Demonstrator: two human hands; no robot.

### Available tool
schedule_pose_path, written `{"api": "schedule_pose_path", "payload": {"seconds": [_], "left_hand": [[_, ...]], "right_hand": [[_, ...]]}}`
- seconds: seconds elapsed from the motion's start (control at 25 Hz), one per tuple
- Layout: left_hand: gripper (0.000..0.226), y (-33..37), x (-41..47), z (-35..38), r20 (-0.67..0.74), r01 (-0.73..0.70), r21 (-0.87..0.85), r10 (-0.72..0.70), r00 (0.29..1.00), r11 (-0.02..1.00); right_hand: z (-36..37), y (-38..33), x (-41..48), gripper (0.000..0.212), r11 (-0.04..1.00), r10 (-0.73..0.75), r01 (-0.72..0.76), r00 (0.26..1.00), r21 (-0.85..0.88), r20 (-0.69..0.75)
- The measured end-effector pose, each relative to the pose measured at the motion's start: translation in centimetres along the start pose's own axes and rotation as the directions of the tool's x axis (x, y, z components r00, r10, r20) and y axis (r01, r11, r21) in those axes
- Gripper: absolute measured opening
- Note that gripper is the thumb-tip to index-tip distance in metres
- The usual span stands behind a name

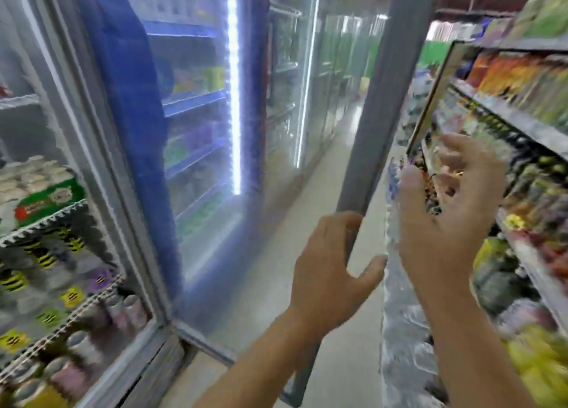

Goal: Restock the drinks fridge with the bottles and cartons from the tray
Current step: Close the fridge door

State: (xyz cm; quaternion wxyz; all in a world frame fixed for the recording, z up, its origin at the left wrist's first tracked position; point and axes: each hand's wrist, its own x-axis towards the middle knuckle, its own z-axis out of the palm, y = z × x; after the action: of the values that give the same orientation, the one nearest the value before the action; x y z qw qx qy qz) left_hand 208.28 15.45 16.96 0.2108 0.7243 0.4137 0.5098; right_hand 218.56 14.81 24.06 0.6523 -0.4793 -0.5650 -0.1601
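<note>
The drinks fridge (129, 210) stands open on the left, and its wire shelves (61, 217) hold cans and bottles. Its glass door (381, 106) is swung out into the aisle, with a grey frame and fogged glass. My left hand (332, 260) is curled around the door's grey edge at about mid height. My right hand (445, 210) is just right of it against the fogged glass, fingers spread and holding nothing. No tray is in view. The whole picture is blurred by motion.
A blue-framed fridge (196, 106) with a bright light strip stands beyond the open one, followed by more glass-door fridges (292, 84). Shop shelves (522, 124) packed with packets line the right side. A pale floor (276, 269) runs between them.
</note>
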Motion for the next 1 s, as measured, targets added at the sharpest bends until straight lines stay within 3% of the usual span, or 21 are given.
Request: {"api": "schedule_pose_path", "payload": {"seconds": [0.08, 0.2, 0.32, 0.4, 0.6, 0.8, 1.0], "left_hand": [[0.054, 1.4, 0.7, 3.0, -0.088, 0.007, 0.048, -0.003, 0.996, 0.999], [0.062, 2.3, 2.3, 5.0, -0.337, 0.068, 0.115, -0.026, 0.941, 0.991], [0.071, 1.9, 3.8, 5.5, -0.455, 0.129, 0.167, -0.04, 0.89, 0.977], [0.072, 1.5, 4.4, 5.5, -0.462, 0.196, 0.134, -0.114, 0.88, 0.971], [0.062, 1.3, 3.5, 4.7, -0.488, 0.268, 0.134, -0.172, 0.856, 0.954], [0.062, 1.9, -2.2, 0.5, -0.55, 0.232, 0.134, -0.123, 0.826, 0.963], [0.053, 3.3, -10.1, -7.4, -0.58, 0.199, 0.205, -0.046, 0.814, 0.958]], "right_hand": [[-0.4, 2.1, 1.6, 0.041, 0.987, 0.156, -0.158, 0.986, 0.027, 0.056], [1.2, 4.6, 2.4, 0.052, 0.932, 0.278, -0.342, 0.888, 0.12, 0.367], [3.6, 6.0, 2.0, 0.036, 0.83, 0.228, -0.473, 0.771, 0.295, 0.594], [4.2, 6.4, 1.8, 0.021, 0.724, 0.241, -0.584, 0.712, 0.367, 0.659], [3.3, 5.4, 0.9, 0.011, 0.77, 0.143, -0.483, 0.768, 0.417, 0.625], [1.6, 1.7, -1.6, 0.016, 0.657, -0.066, -0.447, 0.769, 0.607, 0.636], [1.9, -5.6, -6.0, 0.023, 0.642, -0.289, -0.3, 0.758, 0.706, 0.585]]}}
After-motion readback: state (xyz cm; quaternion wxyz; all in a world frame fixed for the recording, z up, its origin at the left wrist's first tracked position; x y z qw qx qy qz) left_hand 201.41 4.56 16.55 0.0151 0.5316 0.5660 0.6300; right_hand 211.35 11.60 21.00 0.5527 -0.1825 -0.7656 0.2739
